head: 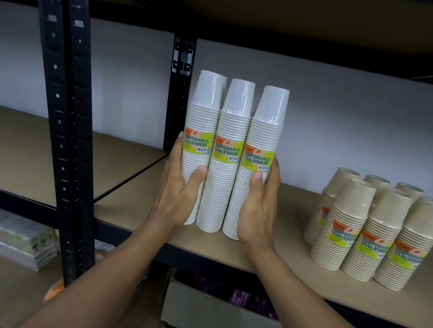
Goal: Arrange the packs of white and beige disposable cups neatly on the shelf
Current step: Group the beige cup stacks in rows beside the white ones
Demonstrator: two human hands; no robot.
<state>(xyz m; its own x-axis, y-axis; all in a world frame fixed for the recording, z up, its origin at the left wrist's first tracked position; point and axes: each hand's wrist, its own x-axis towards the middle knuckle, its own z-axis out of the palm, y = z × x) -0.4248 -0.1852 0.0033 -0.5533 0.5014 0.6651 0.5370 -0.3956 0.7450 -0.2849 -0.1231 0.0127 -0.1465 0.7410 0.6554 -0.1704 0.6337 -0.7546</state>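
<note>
White cup packs [226, 159], three upright in a row, a fourth partly hidden behind, stand mid-shelf [200, 243]. My left hand [179, 189] and right hand [259, 207] press the outer packs from 9 and 3 o'clock, fingers wrapped around them near the labels. Light, slick film, crushable rims: best squeezed low and gently, I judge. Beige packs [373, 232] sit well apart at 3 o'clock; black upright post [178, 91] close at 10 o'clock.

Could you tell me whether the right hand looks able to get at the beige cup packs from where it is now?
Probably yes: bare shelf separates the right hand from the beige cup packs, but it must first release the white cup packs.
</note>
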